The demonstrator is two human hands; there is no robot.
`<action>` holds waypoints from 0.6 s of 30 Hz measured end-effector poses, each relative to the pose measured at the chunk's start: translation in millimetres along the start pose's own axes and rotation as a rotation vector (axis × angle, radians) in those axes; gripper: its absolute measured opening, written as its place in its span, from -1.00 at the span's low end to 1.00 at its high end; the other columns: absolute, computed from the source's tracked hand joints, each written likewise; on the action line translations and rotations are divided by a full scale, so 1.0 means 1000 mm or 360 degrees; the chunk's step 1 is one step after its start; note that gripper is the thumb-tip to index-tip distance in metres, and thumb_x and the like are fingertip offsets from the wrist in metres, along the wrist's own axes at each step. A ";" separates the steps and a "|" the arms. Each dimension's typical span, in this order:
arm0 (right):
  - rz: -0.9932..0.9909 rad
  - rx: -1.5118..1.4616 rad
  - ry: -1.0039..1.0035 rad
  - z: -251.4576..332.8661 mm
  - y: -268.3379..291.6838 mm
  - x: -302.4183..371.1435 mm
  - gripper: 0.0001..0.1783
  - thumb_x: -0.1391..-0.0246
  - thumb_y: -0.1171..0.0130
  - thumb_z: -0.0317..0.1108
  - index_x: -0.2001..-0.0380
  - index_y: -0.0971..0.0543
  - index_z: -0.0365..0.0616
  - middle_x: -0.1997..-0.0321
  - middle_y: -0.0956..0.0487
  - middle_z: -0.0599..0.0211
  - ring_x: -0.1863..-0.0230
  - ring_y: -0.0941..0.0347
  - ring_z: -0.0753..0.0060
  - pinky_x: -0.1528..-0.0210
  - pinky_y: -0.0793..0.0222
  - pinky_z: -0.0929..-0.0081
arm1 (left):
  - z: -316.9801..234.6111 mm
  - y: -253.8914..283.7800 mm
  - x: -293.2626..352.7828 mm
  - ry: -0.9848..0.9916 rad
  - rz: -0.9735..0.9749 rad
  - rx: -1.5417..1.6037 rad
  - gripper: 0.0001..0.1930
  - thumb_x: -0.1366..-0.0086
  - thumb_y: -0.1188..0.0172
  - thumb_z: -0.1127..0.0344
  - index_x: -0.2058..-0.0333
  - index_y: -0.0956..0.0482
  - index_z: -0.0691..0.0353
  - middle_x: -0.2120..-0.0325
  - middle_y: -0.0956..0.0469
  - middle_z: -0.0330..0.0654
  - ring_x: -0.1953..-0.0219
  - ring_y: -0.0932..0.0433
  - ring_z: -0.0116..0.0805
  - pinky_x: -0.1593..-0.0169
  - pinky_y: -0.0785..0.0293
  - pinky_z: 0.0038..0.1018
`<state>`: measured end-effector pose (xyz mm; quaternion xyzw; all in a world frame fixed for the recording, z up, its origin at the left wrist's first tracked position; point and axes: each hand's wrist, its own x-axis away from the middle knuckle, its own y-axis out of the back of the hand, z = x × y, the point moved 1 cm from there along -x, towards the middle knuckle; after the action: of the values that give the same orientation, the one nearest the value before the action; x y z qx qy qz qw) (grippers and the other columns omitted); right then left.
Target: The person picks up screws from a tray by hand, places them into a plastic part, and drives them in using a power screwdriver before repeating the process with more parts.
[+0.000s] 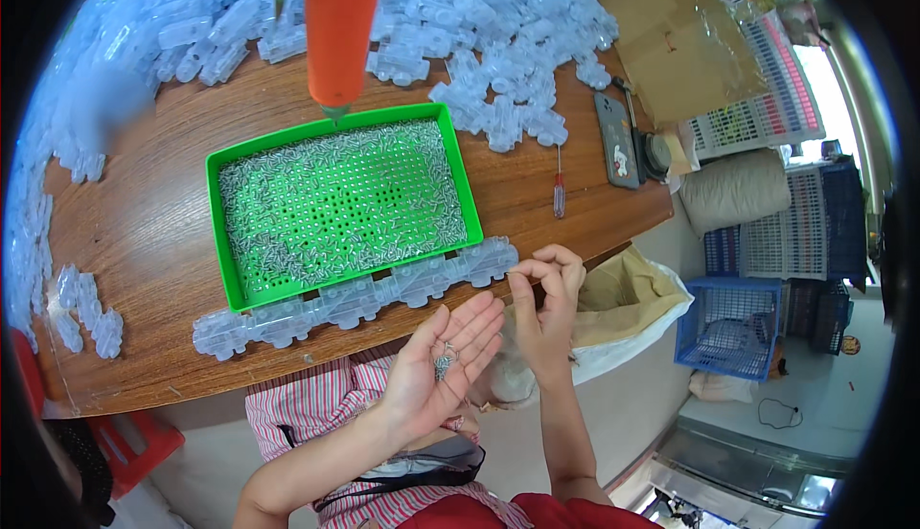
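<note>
My left hand [439, 366] is held palm up below the table edge, with a small heap of metal screws [445, 360] lying in the palm. My right hand [546, 310] is just to its right, fingers pinched together near the end of a row of clear plastic parts [355, 301] lined along the table's front edge. Whether a screw is between those fingertips is too small to tell. Behind the row stands a green perforated tray [222, 241] full of screws. An orange powered screwdriver [340, 21] hangs above the tray's far rim.
Heaps of clear plastic parts [498, 40] cover the back and left of the wooden table [144, 241]. A small red-handled screwdriver [559, 194] and a phone [619, 141] lie at the right. A blue basket [733, 328] and a white sack [632, 309] stand on the floor.
</note>
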<state>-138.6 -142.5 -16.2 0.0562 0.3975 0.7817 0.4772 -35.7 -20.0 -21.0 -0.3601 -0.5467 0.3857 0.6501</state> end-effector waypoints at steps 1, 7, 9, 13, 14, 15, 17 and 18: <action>0.0009 -0.0033 -0.0001 -0.003 -0.003 0.001 -0.91 -0.05 -0.20 -0.39 0.36 -0.56 -0.15 0.10 -0.30 0.23 0.14 -0.21 0.29 0.06 -0.16 0.40 | -0.002 0.000 0.000 -0.0025 -0.0004 0.0012 -0.47 -0.45 0.22 0.09 -0.23 -0.18 0.34 -0.25 -0.20 -0.05 -0.31 -0.16 -0.31 -0.36 -0.05 -0.39; -0.0034 -0.0001 0.0031 -0.007 -0.014 0.002 -0.90 -0.02 -0.24 -0.37 0.37 -0.59 -0.12 0.11 -0.32 0.27 0.19 -0.19 0.33 0.09 -0.16 0.42 | -0.006 0.002 -0.003 -0.0140 -0.0074 0.0057 -0.51 -0.45 0.24 0.13 -0.23 -0.20 0.31 -0.24 -0.23 -0.07 -0.29 -0.21 -0.27 -0.35 -0.10 -0.35; -0.0045 -0.0001 0.0028 -0.008 -0.015 0.003 -0.90 0.00 -0.25 -0.37 0.38 -0.60 -0.11 0.11 -0.33 0.28 0.20 -0.19 0.34 0.09 -0.15 0.42 | -0.007 0.001 -0.004 -0.0174 -0.0028 0.0086 -0.50 -0.45 0.24 0.13 -0.24 -0.18 0.30 -0.25 -0.21 -0.07 -0.30 -0.19 -0.27 -0.36 -0.09 -0.34; -0.0088 -0.0034 0.0040 -0.010 -0.016 0.003 -0.89 0.03 -0.29 -0.38 0.39 -0.61 -0.10 0.11 -0.34 0.30 0.21 -0.19 0.37 0.11 -0.16 0.44 | -0.007 0.002 -0.006 -0.0194 0.0007 0.0090 -0.50 -0.45 0.24 0.13 -0.25 -0.16 0.30 -0.26 -0.19 -0.08 -0.31 -0.17 -0.27 -0.36 -0.09 -0.34; -0.0092 -0.0034 0.0048 -0.010 -0.016 0.003 -0.89 0.03 -0.29 -0.38 0.39 -0.61 -0.10 0.11 -0.34 0.30 0.21 -0.19 0.37 0.11 -0.16 0.44 | -0.007 0.001 -0.005 -0.0190 0.0007 0.0098 -0.50 -0.46 0.24 0.13 -0.25 -0.16 0.31 -0.27 -0.18 -0.08 -0.31 -0.15 -0.28 -0.37 -0.06 -0.36; -0.0094 -0.0029 0.0047 -0.010 -0.016 0.003 -0.89 0.04 -0.29 -0.39 0.39 -0.61 -0.10 0.11 -0.34 0.30 0.21 -0.19 0.36 0.12 -0.16 0.44 | -0.007 0.000 -0.005 -0.0186 0.0008 0.0105 -0.49 -0.46 0.25 0.12 -0.24 -0.15 0.32 -0.27 -0.17 -0.08 -0.32 -0.14 -0.30 -0.38 -0.03 -0.38; -0.0096 -0.0030 0.0055 -0.008 -0.018 0.004 -0.89 0.05 -0.30 -0.40 0.39 -0.62 -0.10 0.11 -0.34 0.29 0.22 -0.19 0.36 0.13 -0.17 0.45 | -0.006 0.000 -0.004 -0.0198 0.0003 0.0098 -0.50 -0.45 0.24 0.12 -0.25 -0.15 0.31 -0.27 -0.16 -0.08 -0.32 -0.15 -0.29 -0.37 -0.06 -0.36; -0.0093 -0.0025 0.0053 -0.008 -0.018 0.004 -0.88 0.06 -0.30 -0.41 0.40 -0.60 -0.11 0.11 -0.34 0.28 0.19 -0.21 0.35 0.13 -0.18 0.45 | -0.006 0.001 -0.003 -0.0206 -0.0009 0.0095 -0.50 -0.45 0.22 0.13 -0.25 -0.16 0.29 -0.28 -0.16 -0.08 -0.31 -0.15 -0.27 -0.36 -0.08 -0.34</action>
<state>-131.3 -139.6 -34.9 0.0280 0.4008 0.7713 0.4937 -30.1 -23.1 -23.8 -0.3134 -0.5768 0.4226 0.6249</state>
